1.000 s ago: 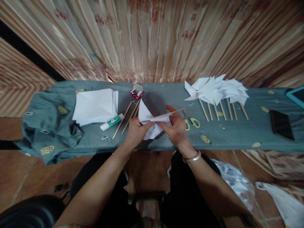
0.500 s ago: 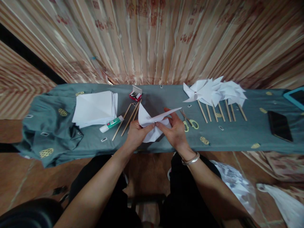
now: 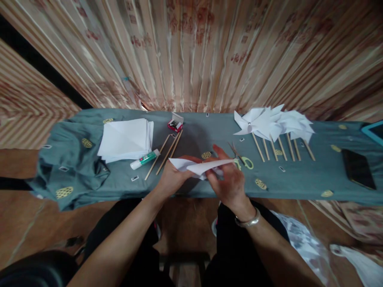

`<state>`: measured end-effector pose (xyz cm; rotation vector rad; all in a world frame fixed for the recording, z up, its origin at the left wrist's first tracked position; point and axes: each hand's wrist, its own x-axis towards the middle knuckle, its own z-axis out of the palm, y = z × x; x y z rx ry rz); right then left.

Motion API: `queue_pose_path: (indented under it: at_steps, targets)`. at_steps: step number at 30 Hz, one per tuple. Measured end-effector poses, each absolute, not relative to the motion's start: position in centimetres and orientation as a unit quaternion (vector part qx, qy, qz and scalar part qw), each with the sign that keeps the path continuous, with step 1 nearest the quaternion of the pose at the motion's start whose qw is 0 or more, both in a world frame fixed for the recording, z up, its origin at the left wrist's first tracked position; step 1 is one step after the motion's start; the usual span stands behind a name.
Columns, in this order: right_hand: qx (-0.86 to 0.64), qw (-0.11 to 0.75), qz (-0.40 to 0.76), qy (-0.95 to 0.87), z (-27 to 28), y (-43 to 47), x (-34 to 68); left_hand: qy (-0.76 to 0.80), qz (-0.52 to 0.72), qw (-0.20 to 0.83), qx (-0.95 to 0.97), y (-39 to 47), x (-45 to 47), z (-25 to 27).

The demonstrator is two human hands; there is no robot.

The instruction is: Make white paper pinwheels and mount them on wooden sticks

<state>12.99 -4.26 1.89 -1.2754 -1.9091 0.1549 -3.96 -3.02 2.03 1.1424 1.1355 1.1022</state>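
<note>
A white paper pinwheel (image 3: 206, 165) is between my hands above the near part of the table, tilted so I see it almost edge-on. My left hand (image 3: 175, 177) grips its left side, the thumb along the near side and the fingers behind the paper. My right hand (image 3: 230, 183) has its thumb against the right side, other fingers partly hidden behind the paper and one finger raised. Just beyond the right hand lie green-handled scissors (image 3: 246, 162). Wooden sticks (image 3: 167, 153) lie beyond my left hand.
On the cloth-covered table (image 3: 194, 193), a stack of white paper (image 3: 125, 137), a glue tube (image 3: 145, 159) and a small red box (image 3: 175, 123) lie left. Finished pinwheels on sticks (image 3: 269, 123), a phone (image 3: 358, 169) and a blue-edged device (image 3: 374, 131) lie right. Plastic bags (image 3: 308, 243) are on the floor.
The pinwheel has tipped from showing its face and centre pin to nearly edge-on. My right thumb has left the centre and that hand has moved slightly right. The view has shifted a little.
</note>
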Motion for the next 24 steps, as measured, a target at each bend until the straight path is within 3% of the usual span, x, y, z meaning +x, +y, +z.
queue_pose_path:
  at_steps: [5, 9, 13, 17, 20, 24]
  targets:
    - [-0.444, 0.382, -0.065, -0.808, 1.9, -5.2, 13.6, 0.469, 0.442, 0.559, 0.523, -3.7, -4.7, 3.0]
    - [-0.449, 0.374, -0.034, -0.811, 2.4, -5.6, 13.8, 0.455, 0.437, 0.555, 0.542, -4.0, -5.2, 2.6]
    - [-0.485, 0.404, 0.085, -0.771, 2.9, -5.2, 13.9, 0.47, 0.421, 0.497, 0.595, -4.1, -5.9, 1.6]
    - [-0.574, 0.443, 0.305, -0.617, 2.6, -4.0, 14.3, 0.509, 0.401, 0.383, 0.658, -3.7, -7.8, 0.9]
    - [-0.553, 0.467, 0.455, -0.519, 2.0, -2.9, 14.8, 0.568, 0.412, 0.3, 0.647, -3.1, -10.3, 0.7]
    - [-0.527, 0.474, 0.548, -0.445, 1.4, -2.1, 15.3, 0.633, 0.428, 0.234, 0.601, -2.6, -13.9, 0.3]
